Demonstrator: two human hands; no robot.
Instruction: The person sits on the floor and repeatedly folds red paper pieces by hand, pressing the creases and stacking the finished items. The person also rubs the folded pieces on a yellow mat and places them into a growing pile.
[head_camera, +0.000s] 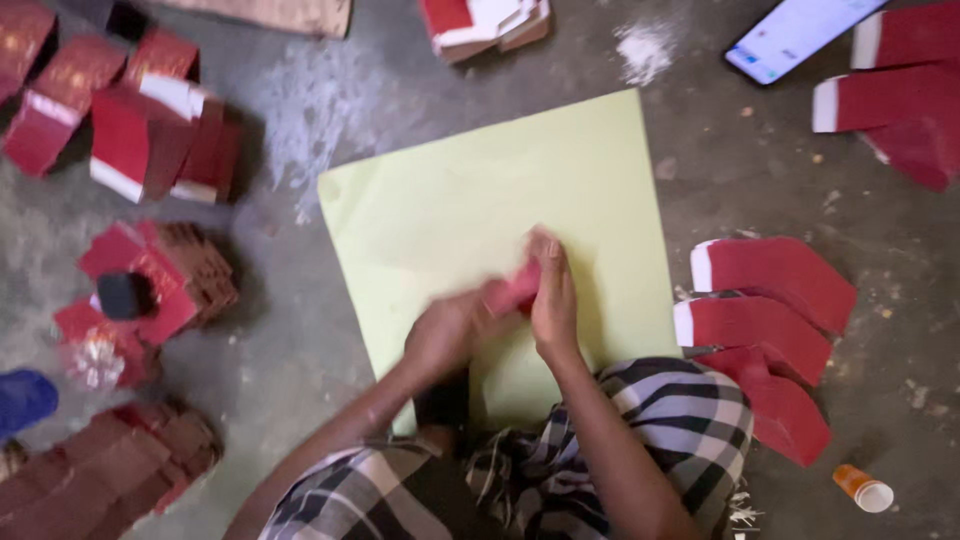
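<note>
Left of frame: stacks of folded red boxes (150, 125) on the concrete floor (290, 330). Centre: pale green sheet (450, 200); left hand (440, 335) and right hand (553, 295) both closed on a blurred red piece (512, 290) held between them, long axis slanting up to the right, right hand slightly nearer. Right: flat red cutouts (770, 280), phone (800, 30).

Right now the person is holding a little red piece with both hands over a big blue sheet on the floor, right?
Not quite: the sheet is pale yellow-green, not blue. The head view shows both the left hand and the right hand on the small red piece over that sheet on the floor.
</note>
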